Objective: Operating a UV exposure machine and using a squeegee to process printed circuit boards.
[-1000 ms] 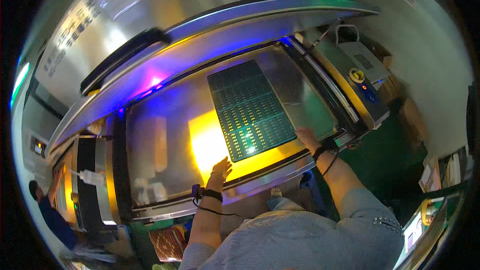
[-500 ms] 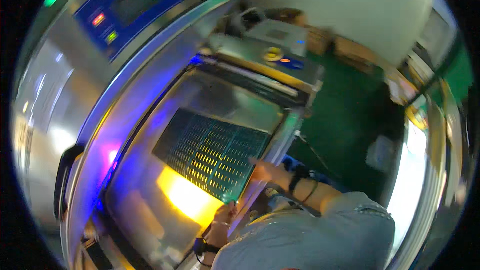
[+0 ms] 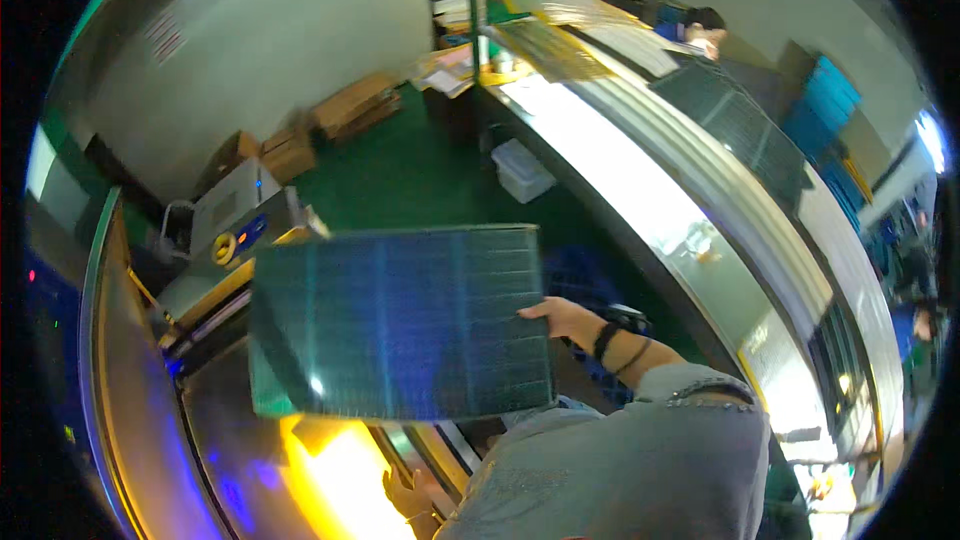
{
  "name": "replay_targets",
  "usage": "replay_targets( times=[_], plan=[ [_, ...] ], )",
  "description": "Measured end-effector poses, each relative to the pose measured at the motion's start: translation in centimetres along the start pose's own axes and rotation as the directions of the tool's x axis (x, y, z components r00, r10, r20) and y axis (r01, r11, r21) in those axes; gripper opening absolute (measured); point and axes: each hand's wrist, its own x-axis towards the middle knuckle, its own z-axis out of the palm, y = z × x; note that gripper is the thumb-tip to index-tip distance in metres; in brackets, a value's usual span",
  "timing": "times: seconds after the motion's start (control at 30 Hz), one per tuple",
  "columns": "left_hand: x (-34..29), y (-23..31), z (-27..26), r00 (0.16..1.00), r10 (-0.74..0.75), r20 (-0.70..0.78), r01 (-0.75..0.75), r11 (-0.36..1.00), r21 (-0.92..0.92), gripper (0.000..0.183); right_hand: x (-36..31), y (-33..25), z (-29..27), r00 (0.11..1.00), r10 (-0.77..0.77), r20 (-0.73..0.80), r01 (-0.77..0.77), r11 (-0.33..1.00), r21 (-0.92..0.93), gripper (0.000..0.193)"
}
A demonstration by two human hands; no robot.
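A large dark green circuit board panel (image 3: 400, 325), marked with a grid of faint lighter lines, is raised above the machine bed. My right hand (image 3: 562, 318) grips its right edge, thumb over the upper face and the other fingers partly hidden behind it. Below the panel, my left hand (image 3: 408, 500) is apart from it, over the front of the bed, empty and with fingers looking spread in the yellow light. Bright yellow light glows on the metal machine bed (image 3: 225, 420), which the panel partly covers.
The raised machine lid (image 3: 135, 340) stands at the left. A grey box-shaped device (image 3: 225, 205) and a roll of yellow tape (image 3: 224, 248) sit behind the bed. To the right runs a long lit table (image 3: 610, 160). Cardboard boxes (image 3: 355, 105) and a white bin (image 3: 522, 172) stand on the floor.
The panel has come up off the bed in my right hand. My left hand has let go of its near corner. The view has swung right, toward the lit table.
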Motion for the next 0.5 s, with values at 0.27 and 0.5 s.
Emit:
replay_targets(
  times=[0.27, 0.5],
  plan=[
    [1.4, -1.7, 4.5, 0.957, -0.185, 0.222, 0.071, 0.895, 0.441, 0.065, -11.5, -0.2, -14.4, 0.774, -0.547, -0.317, 0.627, 0.733, 0.265, 0.038],
    [2.9, -0.3, 3.0, 0.955, -0.168, 0.243, 0.034, 0.880, 0.474, 0.064, -4.4, -7.8, -18.7, 0.530, -0.686, -0.498, 0.826, 0.286, 0.486, 0.022]
  ],
)
